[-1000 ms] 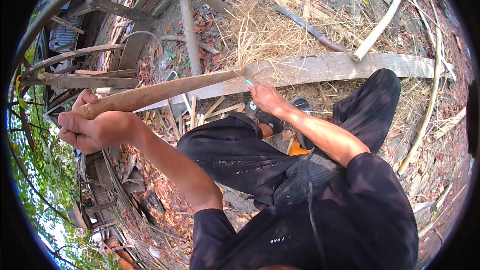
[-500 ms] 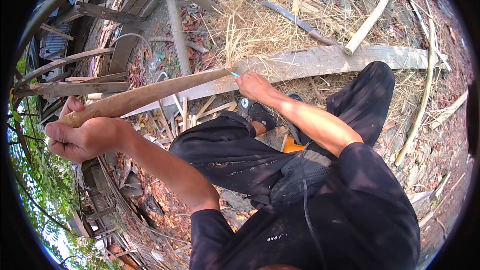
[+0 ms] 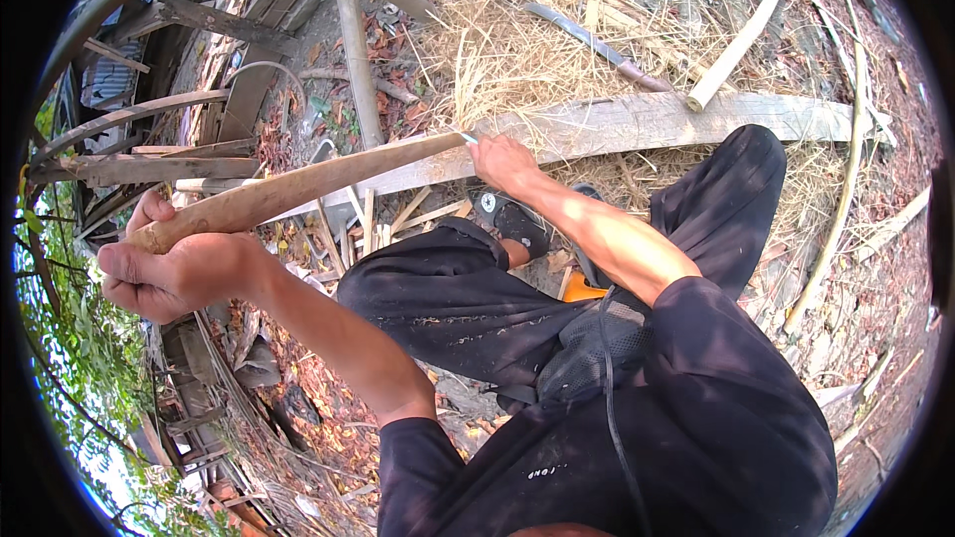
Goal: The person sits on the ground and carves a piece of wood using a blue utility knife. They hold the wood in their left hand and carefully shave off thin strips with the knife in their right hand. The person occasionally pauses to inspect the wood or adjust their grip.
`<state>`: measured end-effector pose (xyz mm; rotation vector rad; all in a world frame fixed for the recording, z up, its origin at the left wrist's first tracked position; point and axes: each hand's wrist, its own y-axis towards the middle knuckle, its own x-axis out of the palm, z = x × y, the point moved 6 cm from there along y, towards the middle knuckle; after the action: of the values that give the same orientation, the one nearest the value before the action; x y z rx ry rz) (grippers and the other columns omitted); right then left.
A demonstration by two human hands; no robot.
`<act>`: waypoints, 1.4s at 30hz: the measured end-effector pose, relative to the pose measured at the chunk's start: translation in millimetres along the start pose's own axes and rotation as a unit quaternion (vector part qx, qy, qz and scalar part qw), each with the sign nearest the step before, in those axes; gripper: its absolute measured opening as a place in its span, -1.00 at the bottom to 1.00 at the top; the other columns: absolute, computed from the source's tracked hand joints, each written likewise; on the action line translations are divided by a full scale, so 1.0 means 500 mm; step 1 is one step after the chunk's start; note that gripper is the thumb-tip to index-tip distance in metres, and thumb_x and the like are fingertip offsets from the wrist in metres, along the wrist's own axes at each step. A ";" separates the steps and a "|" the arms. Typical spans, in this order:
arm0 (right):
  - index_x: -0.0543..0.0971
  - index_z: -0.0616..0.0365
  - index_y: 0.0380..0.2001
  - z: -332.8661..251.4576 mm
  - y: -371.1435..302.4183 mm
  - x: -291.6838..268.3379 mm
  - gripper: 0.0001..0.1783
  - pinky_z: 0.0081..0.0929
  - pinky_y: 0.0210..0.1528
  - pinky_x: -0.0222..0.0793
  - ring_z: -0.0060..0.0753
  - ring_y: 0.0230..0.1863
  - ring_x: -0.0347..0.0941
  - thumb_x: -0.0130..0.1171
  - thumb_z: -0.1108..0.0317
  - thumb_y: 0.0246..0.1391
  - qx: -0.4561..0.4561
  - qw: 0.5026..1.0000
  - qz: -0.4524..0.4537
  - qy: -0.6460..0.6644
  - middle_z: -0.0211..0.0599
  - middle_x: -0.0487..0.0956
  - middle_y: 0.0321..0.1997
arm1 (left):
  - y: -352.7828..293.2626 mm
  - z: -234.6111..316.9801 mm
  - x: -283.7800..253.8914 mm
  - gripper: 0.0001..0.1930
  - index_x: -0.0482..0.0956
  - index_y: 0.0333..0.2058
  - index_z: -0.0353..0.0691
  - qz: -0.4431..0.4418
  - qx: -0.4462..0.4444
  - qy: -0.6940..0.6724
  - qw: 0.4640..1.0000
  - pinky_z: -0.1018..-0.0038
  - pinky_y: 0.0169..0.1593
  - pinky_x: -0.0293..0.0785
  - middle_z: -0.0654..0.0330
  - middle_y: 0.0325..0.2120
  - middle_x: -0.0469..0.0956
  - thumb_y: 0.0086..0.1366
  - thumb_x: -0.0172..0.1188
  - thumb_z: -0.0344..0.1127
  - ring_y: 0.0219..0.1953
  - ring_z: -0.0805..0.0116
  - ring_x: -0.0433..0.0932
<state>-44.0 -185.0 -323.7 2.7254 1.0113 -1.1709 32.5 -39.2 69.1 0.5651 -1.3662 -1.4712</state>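
My left hand [image 3: 174, 264] is wrapped round the thick near end of a long, tapering wooden stick [image 3: 308, 187], raised at the left. The stick slants away to the right, its narrow end meeting the fingers of my right hand [image 3: 505, 161]. Those fingers are closed on a small thin object with a pale-blue tip [image 3: 469, 137]; its kind is hidden in the grip. Beyond the right hand is a long grey plank [image 3: 617, 126] on the ground, with straw-like shavings [image 3: 502, 55] heaped behind it.
A machete [image 3: 597, 45] lies on the shavings, next to a pale pole [image 3: 744, 35]. Narrow wood strips [image 3: 373, 224] stand by my left leg. Stacked timber [image 3: 224, 35] and curved branches fill the left side. An orange object [image 3: 582, 287] shows between my legs.
My right hand and the pale-blue tip have shifted slightly up against the stick's narrow end. The left hand and stick have moved a little to the right.
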 end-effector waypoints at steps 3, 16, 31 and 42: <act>0.54 0.25 -0.31 -0.057 -0.016 -0.012 -0.49 -0.16 -0.06 0.43 0.02 -0.09 0.50 -0.29 0.06 0.28 -0.046 0.999 -0.011 0.014 0.00 0.57 -0.16 | 0.006 -0.005 -0.008 -0.67 0.13 -0.50 -0.26 0.017 -0.004 0.005 1.000 0.53 -0.56 0.26 0.03 -0.72 0.32 0.39 -0.06 -0.22 -0.69 0.35 0.26; 0.36 0.17 -0.40 0.120 0.058 0.112 -0.46 -0.47 -0.70 0.20 -0.47 -0.73 0.21 -0.40 -0.07 0.29 0.170 0.838 -0.241 0.459 -0.36 0.30 -0.65 | 0.018 -0.033 -0.032 -0.66 0.14 -0.48 -0.27 0.012 -0.025 0.017 0.999 0.50 -0.55 0.31 0.05 -0.70 0.35 0.41 -0.08 -0.17 -0.64 0.36 0.33; 0.39 0.27 -0.40 -0.259 -0.214 -0.159 -0.57 -0.02 -0.55 0.23 0.29 -0.63 0.36 -0.23 0.10 0.30 -0.249 0.926 0.103 0.263 0.14 0.35 -0.74 | 0.015 -0.034 -0.055 -0.67 0.09 -0.46 -0.19 0.002 -0.024 0.020 1.000 0.51 -0.56 0.32 0.04 -0.73 0.32 0.41 -0.10 -0.14 -0.66 0.35 0.30; 0.45 0.35 -0.38 -0.011 -0.105 -0.031 -0.52 0.07 -0.33 0.35 0.33 -0.44 0.45 -0.21 0.09 0.28 -0.070 0.987 0.035 0.140 0.18 0.52 -0.55 | 0.023 -0.039 -0.046 -0.68 0.15 -0.45 -0.26 0.011 -0.013 0.007 1.000 0.48 -0.51 0.28 0.00 -0.73 0.32 0.38 -0.06 -0.18 -0.66 0.30 0.31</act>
<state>-78.1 -150.5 -297.2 2.8374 0.9689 -0.6909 61.8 -26.3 68.6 0.5407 -1.3378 -1.4628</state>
